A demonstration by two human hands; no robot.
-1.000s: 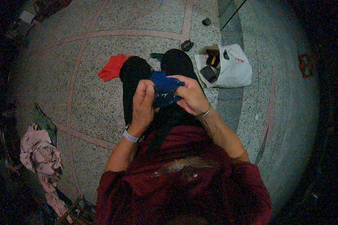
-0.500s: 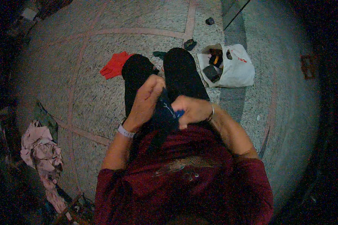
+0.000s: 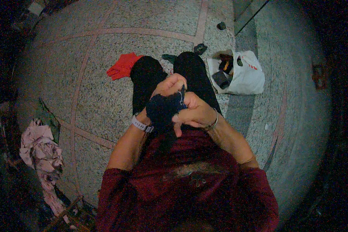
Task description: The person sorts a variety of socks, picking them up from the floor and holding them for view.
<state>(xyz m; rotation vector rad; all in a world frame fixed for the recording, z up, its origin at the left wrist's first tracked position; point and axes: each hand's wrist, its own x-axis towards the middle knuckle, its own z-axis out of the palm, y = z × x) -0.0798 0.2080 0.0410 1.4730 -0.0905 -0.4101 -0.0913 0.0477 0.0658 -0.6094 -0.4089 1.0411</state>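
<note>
Above my lap I hold a dark navy sock with a pale mark along one edge. My left hand is closed on its far end; part of the cloth lies over that hand and hides its palm side. From the right, my right hand grips the sock's edge, its fingers curled close to the left hand. A long dark end hangs toward my maroon shirt. My knees, in black trousers, are just beyond both hands.
A white plastic bag with dark bundles inside lies right of my knees. Red cloth is on the floor to the left, dark green cloth between the knees. Two small dark bundles lie farther off. Crumpled pinkish material sits at far left.
My hands have come closer together, the left moving right. The sock has turned and now drapes across the left hand. The blue bit by the right hand no longer shows.
</note>
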